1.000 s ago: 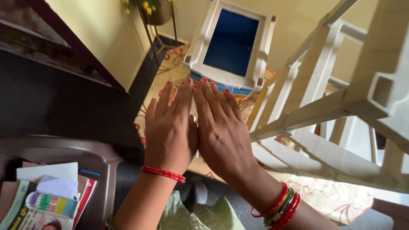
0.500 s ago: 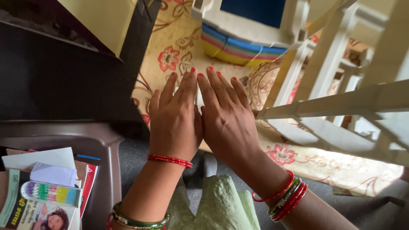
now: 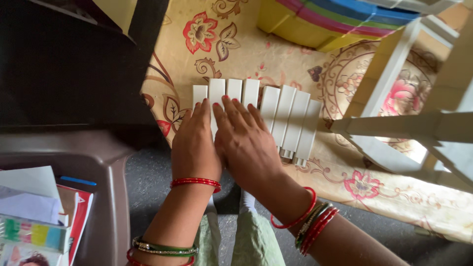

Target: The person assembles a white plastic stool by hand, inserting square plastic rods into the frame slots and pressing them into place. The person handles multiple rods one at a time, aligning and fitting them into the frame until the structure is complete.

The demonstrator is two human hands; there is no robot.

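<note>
From my remote view I see both hands lying flat, palm down, side by side over a row of white plastic slats [image 3: 276,118] that lie on the floral floor mat [image 3: 231,44]. The left hand [image 3: 194,143] has its fingers straight and close together, the tips reaching the two slats on the left; it holds nothing. The right hand [image 3: 246,140] touches the left one along the thumb side, its fingers a little spread and stretched over the middle slats, also gripping nothing. The slats lie close one beside another, the right ones slightly tilted and lower. On the left wrist is a red bangle [image 3: 195,182], and the right wrist wears several red bangles [image 3: 310,221]. To the right stands a white plastic frame [image 3: 394,128], near the slats. On the lower left, a brown plastic stool [image 3: 106,197] carries books and papers [image 3: 39,216]. Above, a striped colourful box [image 3: 340,22] stands on the mat.
</note>
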